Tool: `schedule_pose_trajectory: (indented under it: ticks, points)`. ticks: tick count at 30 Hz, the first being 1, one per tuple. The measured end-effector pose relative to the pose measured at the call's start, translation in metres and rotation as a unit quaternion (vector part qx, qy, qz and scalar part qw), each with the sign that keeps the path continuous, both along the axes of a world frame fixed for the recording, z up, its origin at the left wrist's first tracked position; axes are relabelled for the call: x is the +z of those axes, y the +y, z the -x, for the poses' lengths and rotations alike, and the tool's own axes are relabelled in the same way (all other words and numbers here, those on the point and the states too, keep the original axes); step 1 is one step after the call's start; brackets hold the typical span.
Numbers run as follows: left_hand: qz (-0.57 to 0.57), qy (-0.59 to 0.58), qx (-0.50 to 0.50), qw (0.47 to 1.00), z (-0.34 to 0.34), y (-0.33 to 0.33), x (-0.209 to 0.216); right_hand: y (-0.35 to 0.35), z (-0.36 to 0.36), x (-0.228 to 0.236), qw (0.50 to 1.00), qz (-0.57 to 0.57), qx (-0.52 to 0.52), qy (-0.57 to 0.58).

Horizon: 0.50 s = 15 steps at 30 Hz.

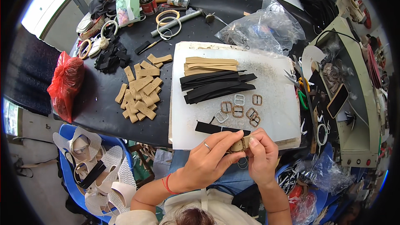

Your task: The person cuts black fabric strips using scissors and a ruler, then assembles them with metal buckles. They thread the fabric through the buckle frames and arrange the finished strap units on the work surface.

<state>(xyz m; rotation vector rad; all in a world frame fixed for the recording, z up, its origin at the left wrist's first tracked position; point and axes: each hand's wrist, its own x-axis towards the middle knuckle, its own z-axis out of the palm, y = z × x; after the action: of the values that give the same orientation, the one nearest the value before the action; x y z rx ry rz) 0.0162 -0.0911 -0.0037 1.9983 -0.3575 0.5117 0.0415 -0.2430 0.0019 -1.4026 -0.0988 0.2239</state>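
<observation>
Close to my body, at the near edge of the white board [275,83], both hands work on one small piece. My left hand [208,154] is closed, its thumb and fingers pinching a brown patterned buckle [238,151]. My right hand [262,154] pinches a short tan strap [238,145] that sits at the buckle; how far it is threaded is hidden by the fingers. Just beyond the hands lies a black strap [208,128]. Several loose buckles [238,111], brown and clear, rest on the board below stacks of black strips [218,84] and tan strips [210,65].
Left of the board is a pile of tan strap pieces [143,87], beside a red plastic bag [66,83]. A blue tub [68,171] of woven pieces stands lower left. Scissors [303,84] and a phone [337,101] lie right. A clear plastic bag [262,27] is behind the board.
</observation>
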Motion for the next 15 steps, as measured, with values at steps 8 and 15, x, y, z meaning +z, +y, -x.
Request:
schedule_pose_trajectory:
  ticks: [8, 15]
  points:
    - [0.057, 0.037, 0.104, 0.992, 0.003, 0.037, 0.012, -0.052, -0.03, 0.0, 0.969, -0.097, -0.228, -0.018]
    - [0.002, -0.003, 0.1, 0.995, 0.004, 0.048, 0.012, -0.08, -0.011, 0.014, 0.992, 0.017, -0.1, -0.08]
